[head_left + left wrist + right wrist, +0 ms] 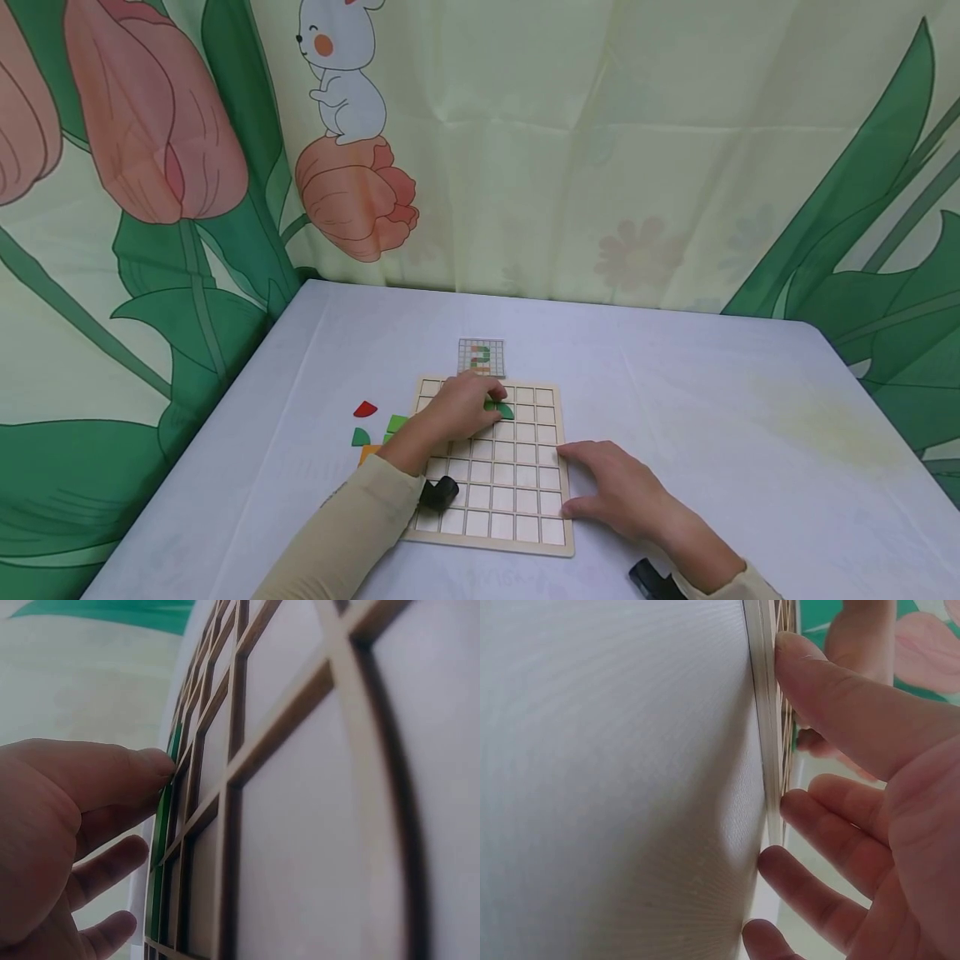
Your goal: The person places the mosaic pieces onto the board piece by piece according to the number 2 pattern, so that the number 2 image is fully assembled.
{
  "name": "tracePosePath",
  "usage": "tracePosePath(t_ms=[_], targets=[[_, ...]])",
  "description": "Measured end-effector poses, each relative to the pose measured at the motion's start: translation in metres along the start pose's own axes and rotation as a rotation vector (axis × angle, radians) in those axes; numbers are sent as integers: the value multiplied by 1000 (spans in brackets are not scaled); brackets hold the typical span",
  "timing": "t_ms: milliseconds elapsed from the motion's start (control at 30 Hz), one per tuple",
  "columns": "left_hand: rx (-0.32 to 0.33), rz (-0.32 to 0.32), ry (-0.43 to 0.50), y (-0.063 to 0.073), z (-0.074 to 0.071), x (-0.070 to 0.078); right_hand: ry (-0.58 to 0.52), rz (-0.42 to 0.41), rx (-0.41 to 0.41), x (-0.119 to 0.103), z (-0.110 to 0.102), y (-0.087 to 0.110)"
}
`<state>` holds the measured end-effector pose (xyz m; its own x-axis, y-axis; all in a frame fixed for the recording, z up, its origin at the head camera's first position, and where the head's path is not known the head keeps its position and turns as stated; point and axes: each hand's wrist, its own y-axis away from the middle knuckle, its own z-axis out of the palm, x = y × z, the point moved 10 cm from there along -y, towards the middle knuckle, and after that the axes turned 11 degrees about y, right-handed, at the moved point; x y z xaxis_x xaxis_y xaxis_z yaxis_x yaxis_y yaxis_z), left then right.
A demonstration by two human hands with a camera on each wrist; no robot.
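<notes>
A wooden grid board [505,475] lies on the table, its cells framed by thin raised strips. Over its upper part is my left hand [467,406], thumb and index finger at a green piece [166,795] and pinching it at the grid. Beside that piece, a rounded green piece [507,411] sits in the grid; the other left fingers are spread apart in the left wrist view. My right hand [626,487] rests against the board's right edge, thumb and fingers extended. In the right wrist view the thumb [810,671] touches the board's rim.
Behind the board lies a small pattern card [482,357] with a coloured figure on a grid. To the left are a red piece [365,409], a green quarter-round [361,437], light green pieces [397,423] and an orange piece [368,452], partly hidden by the left arm. A printed curtain [525,167] hangs behind.
</notes>
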<state>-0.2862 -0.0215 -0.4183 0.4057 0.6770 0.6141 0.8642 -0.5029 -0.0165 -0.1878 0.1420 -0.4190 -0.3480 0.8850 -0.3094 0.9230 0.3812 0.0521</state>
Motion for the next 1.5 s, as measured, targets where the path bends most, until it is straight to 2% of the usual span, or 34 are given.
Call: tracePosePath(t_ms=[233, 533, 800, 1133, 1500], targets=[[-6, -7, 10, 2, -1, 1, -9, 8, -4, 1, 1, 0], [-17, -30, 52, 7, -11, 0, 2, -8, 6, 0, 0, 0], [6, -20, 130, 11, -20, 0, 10, -20, 17, -1, -2, 1], [33, -103, 168, 24, -38, -16, 13, -37, 32, -2, -3, 1], [56, -153, 242, 39, -50, -30, 9, -29, 19, -1, -2, 1]])
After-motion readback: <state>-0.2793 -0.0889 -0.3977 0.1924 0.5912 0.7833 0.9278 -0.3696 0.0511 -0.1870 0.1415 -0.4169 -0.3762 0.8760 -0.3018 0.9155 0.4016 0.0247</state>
